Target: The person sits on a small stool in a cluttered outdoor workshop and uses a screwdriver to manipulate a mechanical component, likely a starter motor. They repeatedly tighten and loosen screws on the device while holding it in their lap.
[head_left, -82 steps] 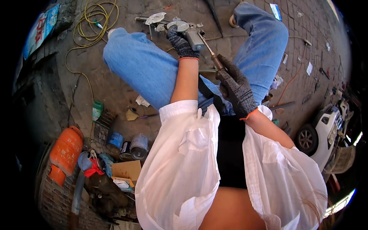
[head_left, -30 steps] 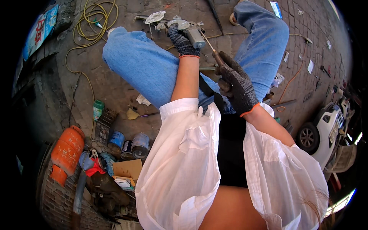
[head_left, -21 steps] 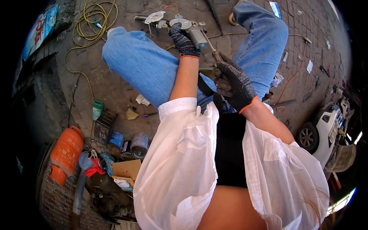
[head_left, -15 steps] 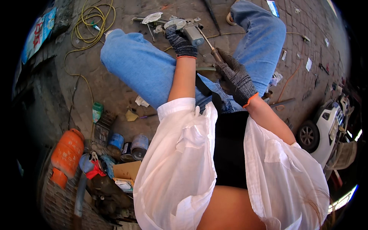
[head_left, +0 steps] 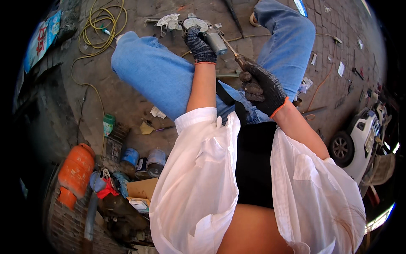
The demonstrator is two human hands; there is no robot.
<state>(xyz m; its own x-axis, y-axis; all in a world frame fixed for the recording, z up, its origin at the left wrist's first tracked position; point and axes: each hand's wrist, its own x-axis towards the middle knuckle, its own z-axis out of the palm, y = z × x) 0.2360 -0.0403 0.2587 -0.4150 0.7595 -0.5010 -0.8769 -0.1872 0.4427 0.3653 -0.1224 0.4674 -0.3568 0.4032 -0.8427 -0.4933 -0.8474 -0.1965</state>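
My left hand (head_left: 200, 45), in a dark grey knit glove with orange cuff, is closed on a metal assembly (head_left: 195, 25) with a round housing, a silver cylindrical motor (head_left: 217, 43) and a rail sticking out leftward. My right hand (head_left: 263, 88), gloved alike, is closed round the handle of a screwdriver (head_left: 231, 48). Its slim shaft points up-left to the motor's right side, where the tip is too small to make out. Both hands are above my spread, jean-clad legs.
A coiled yellow hose (head_left: 103, 29) lies at upper left, a dark rod (head_left: 233, 17) beyond the assembly. At lower left are an orange gas cylinder (head_left: 77, 169), cans (head_left: 156, 162) and cardboard (head_left: 141, 188). A white car part with wheel (head_left: 359, 144) is at right; small debris lies around.
My right hand has turned back and forth on the screwdriver handle, its curled fingers now showing more, and has shifted slightly. My left hand and the assembly moved only slightly.
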